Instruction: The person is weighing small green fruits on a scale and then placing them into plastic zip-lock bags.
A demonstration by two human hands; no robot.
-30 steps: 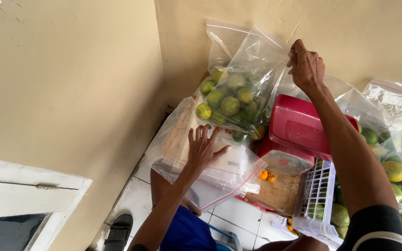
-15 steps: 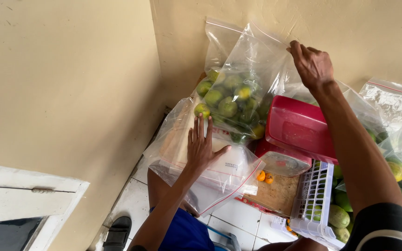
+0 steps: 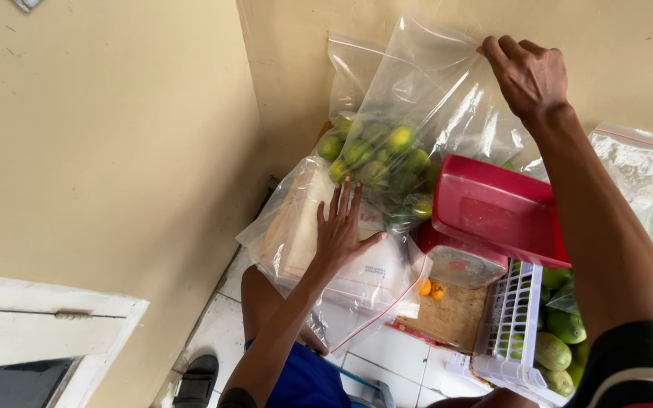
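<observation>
My right hand (image 3: 529, 74) pinches the top edge of a clear zip bag (image 3: 425, 98) that holds several green and yellow citrus fruits (image 3: 381, 155). The bag hangs in front of the beige wall, its bottom near a red kitchen scale (image 3: 493, 215). My left hand (image 3: 341, 230) lies flat, fingers spread, on a stack of empty clear zip bags (image 3: 304, 242) beside the hanging bag.
A second clear bag (image 3: 353, 72) stands behind the first. A white plastic basket (image 3: 515, 325) with green fruits sits at the lower right. Two small orange fruits (image 3: 431, 289) lie on a wooden board (image 3: 451, 317). More bagged fruit (image 3: 644, 189) sits at right. White floor tiles (image 3: 217, 325) and a black sandal (image 3: 196, 378) are below.
My right hand has moved right and up along the bag's top edge. The left hand has stayed on the stack of bags, shifting slightly.
</observation>
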